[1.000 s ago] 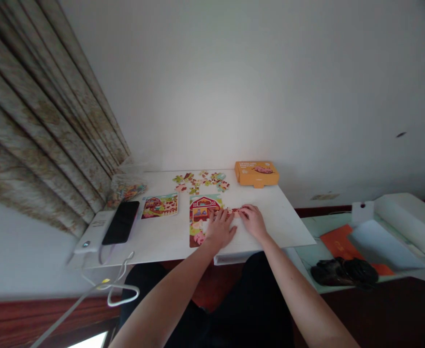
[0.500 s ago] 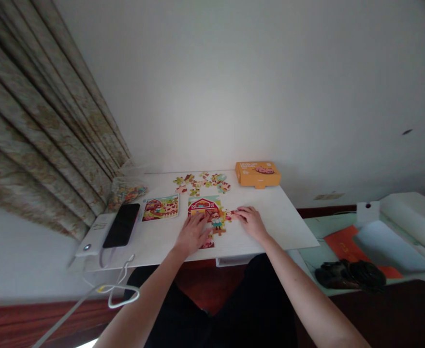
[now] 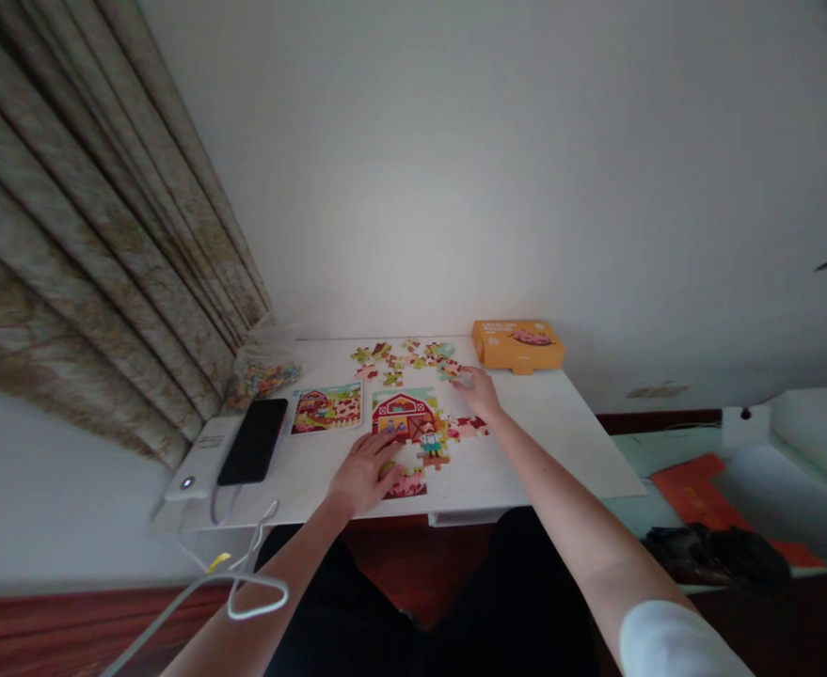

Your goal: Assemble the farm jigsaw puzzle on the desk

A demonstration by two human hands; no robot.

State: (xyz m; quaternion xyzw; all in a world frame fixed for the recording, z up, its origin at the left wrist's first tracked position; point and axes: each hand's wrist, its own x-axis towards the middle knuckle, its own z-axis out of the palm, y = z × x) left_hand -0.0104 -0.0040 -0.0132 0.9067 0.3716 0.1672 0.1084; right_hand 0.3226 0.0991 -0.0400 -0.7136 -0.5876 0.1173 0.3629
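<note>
- Now, left hand (image 3: 365, 473) lies flat, palm down, fingers spread, on the lower left part of the half-built puzzle (image 3: 413, 432), near the front edge of the white table (image 3: 568, 442); it grips nothing.
- Right hand (image 3: 479, 389) is stretched toward the back of the table, fingertips at the near right end of the loose pieces (image 3: 405, 357). Whether it pinches a piece cannot be told (too small, fingers blurred).
- Puzzle sits mid-table, a red barn at its top; its right side is ragged, with a few joined pieces running out under the right forearm.
- Loose pieces are scattered in a band along the back edge, between the puzzle and the wall.
- Orange box (image 3: 518, 344) stands at the back right corner, just right of the right hand and apart from it.
- Picture card (image 3: 327, 409) with the same barn scene lies flat just left of the puzzle, not touching it.
- Black phone (image 3: 253, 453) rests on a white slab at the left edge; a clear bag of coloured pieces (image 3: 262, 371) sits behind it against the curtain (image 3: 103, 244).
- White cable (image 3: 244, 588) loops below the front left corner; its far end is cut off by the frame.
- Part of the puzzle's lower left is covered by the left hand.
</note>
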